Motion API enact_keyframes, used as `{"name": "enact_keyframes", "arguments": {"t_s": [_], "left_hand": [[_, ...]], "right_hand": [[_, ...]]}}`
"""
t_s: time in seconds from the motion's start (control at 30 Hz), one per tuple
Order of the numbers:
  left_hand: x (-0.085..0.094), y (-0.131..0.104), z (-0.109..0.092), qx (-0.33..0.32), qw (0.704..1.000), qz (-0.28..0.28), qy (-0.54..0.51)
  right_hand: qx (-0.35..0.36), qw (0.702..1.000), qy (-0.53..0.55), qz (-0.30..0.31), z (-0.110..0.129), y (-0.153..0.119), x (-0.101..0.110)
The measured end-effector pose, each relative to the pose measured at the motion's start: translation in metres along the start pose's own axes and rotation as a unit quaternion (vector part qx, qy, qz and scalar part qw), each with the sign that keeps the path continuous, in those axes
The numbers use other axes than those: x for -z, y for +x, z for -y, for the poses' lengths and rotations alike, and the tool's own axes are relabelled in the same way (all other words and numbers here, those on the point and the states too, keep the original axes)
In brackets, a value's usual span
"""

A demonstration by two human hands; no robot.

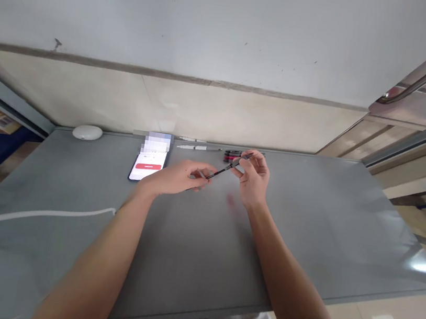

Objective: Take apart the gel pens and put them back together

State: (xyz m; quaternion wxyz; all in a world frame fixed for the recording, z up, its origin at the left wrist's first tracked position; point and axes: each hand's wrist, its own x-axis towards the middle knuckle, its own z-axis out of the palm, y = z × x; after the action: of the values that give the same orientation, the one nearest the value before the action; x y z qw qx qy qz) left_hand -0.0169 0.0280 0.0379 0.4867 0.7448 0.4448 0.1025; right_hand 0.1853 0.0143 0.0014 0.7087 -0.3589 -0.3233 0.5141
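Observation:
Over the middle of the grey table, a thin dark pen (pixel 219 172) is held slanting between my two hands. My left hand (pixel 185 175) pinches its lower left end between thumb and fingers. At the upper right end, the fingers of my right hand (pixel 254 180) are closed around it and partly cover it. Just behind my right hand lie several black and pink pens (pixel 231 157) side by side, partly hidden by the fingers. White slim pens or refills (pixel 192 146) lie along the back edge, left of that group.
A phone (pixel 149 167) with a lit screen lies left of my left hand. Farther left, a white rounded device (pixel 87 132) rests by the wall. A white cable (pixel 35 211) crosses the left side of the grey table (pixel 326 223). A tiled wall (pixel 243 113) borders the back.

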Motion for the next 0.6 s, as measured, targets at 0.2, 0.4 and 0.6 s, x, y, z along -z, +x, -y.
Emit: {"name": "enact_keyframes", "arguments": {"t_s": [0.2, 0.4, 0.6], "left_hand": [[-0.009, 0.0, -0.004, -0.031, 0.999, -0.041, -0.016], [-0.031, 0.004, 0.005, -0.044, 0.991, -0.112, -0.05], [-0.046, 0.008, 0.011, -0.055, 0.982, -0.171, -0.066]], "right_hand": [[-0.022, 0.999, -0.013, 0.034, -0.004, -0.005, -0.004], [-0.031, 0.999, -0.034, 0.022, -0.008, -0.01, -0.003], [-0.022, 0.998, -0.053, 0.015, -0.014, -0.011, 0.001]]}}
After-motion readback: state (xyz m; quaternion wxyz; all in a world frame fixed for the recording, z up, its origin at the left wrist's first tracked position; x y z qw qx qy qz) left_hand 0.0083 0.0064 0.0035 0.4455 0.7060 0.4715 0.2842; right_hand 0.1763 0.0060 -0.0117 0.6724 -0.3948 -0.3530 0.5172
